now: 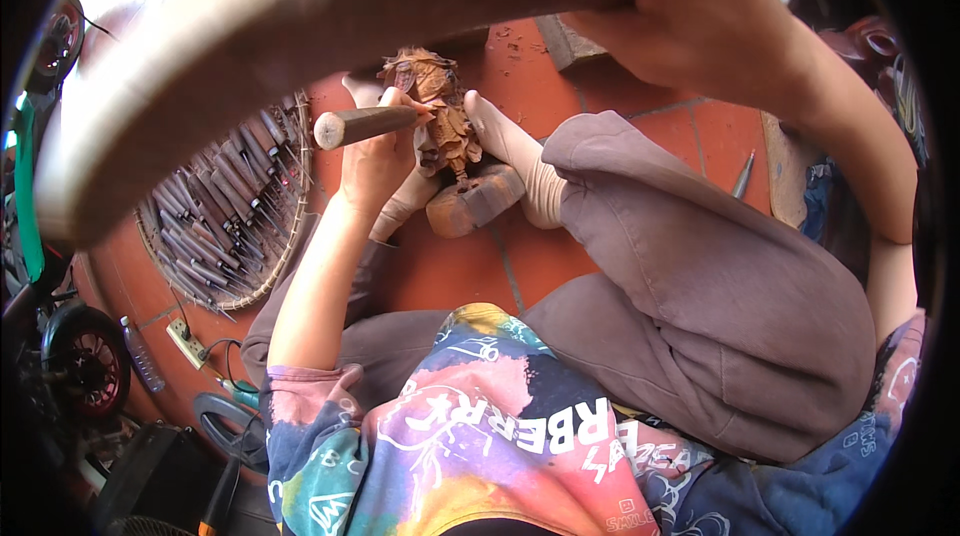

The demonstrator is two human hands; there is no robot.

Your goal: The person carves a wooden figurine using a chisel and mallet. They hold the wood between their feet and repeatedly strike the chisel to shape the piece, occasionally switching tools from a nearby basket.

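Note:
My right hand [690, 21] is raised at the upper right, wrapped round a thick wooden mallet [330, 26]. The mallet stretches across the upper left, blurred and close to the camera. Below it, my left hand [372, 166] grips the wooden handle of a chisel [362, 126] against a carved brown wood figure [435, 81]. The chisel's cutting tip is hidden by the hand and the carving. A rough wooden base [476, 201] forms the figure's near end. My feet brace the figure, with the right foot [500, 136] along its right side.
A round woven tray [292, 258] full of wood-handled carving tools lies at left. Nearby are a power strip [186, 344], a plastic bottle [143, 356] and a wheel [86, 361]. A pointed tool [743, 176] rests on the red tiles at right. A wood block [572, 44] stands beyond.

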